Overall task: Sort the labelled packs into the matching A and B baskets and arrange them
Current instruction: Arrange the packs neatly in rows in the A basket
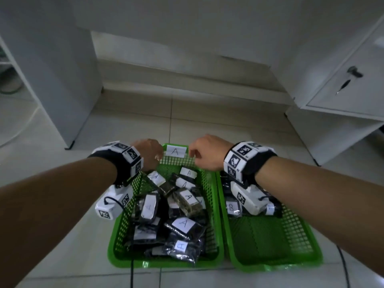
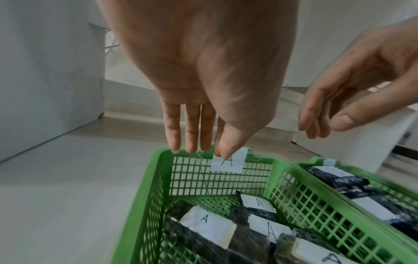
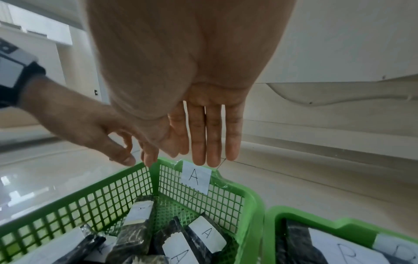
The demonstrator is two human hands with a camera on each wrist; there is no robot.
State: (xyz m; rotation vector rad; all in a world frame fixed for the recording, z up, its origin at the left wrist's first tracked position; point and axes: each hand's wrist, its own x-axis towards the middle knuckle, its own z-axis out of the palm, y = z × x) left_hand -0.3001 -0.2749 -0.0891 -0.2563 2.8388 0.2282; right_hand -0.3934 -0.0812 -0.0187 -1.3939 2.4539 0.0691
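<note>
Both your hands hover loose-fingered and empty over the far rim of the A basket [image 1: 212, 204], left hand [image 1: 148, 152] and right hand [image 1: 207, 151] flanking its label [image 1: 175, 151], with the jumbled A packs [image 1: 188, 201] lying just below and nearer you.
</note>
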